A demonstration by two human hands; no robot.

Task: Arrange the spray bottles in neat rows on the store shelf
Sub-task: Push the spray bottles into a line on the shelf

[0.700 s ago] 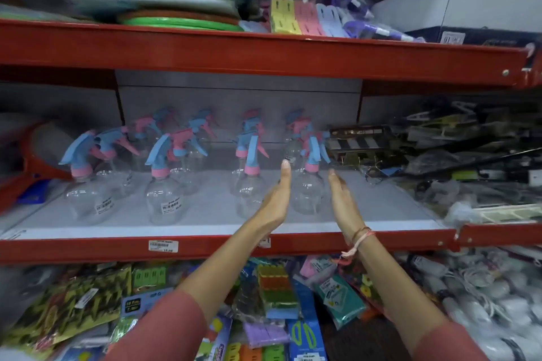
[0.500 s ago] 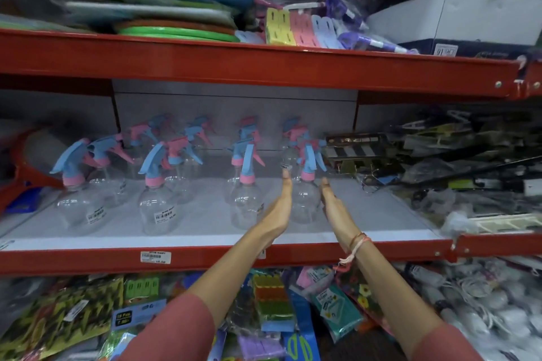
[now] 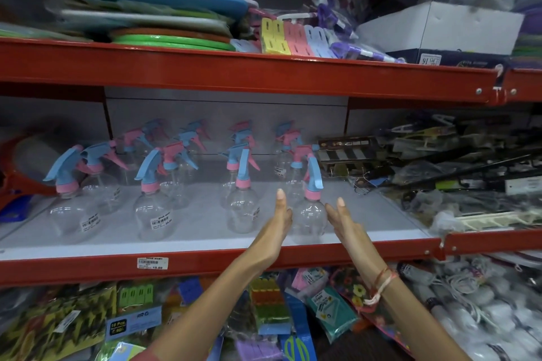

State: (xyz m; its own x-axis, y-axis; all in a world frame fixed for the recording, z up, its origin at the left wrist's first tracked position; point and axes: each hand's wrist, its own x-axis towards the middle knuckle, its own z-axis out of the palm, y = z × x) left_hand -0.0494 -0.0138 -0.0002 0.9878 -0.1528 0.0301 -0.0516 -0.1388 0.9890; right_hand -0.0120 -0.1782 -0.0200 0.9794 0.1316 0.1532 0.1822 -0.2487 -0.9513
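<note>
Several clear spray bottles with pink and blue trigger heads stand in rows on the white middle shelf (image 3: 202, 228). The front right bottle (image 3: 309, 218) stands upright between my two flat hands. My left hand (image 3: 277, 231) rests against its left side, fingers straight and pointing up. My right hand (image 3: 341, 223) is beside its right side, a small gap showing. Neither hand wraps around it. Other front bottles (image 3: 242, 208) (image 3: 152, 214) (image 3: 70, 208) stand to the left, with more bottles behind them.
A red shelf beam (image 3: 234, 73) runs overhead, with mats and a white box on top. Dark packaged goods (image 3: 454, 173) crowd the shelf's right end. A red-rimmed item (image 3: 11, 173) sits at the left. Packets fill the lower shelf (image 3: 264, 308).
My hands have closed in on the front right bottle, which has come forward toward the shelf edge, level with the other front bottles. The view has shifted slightly.
</note>
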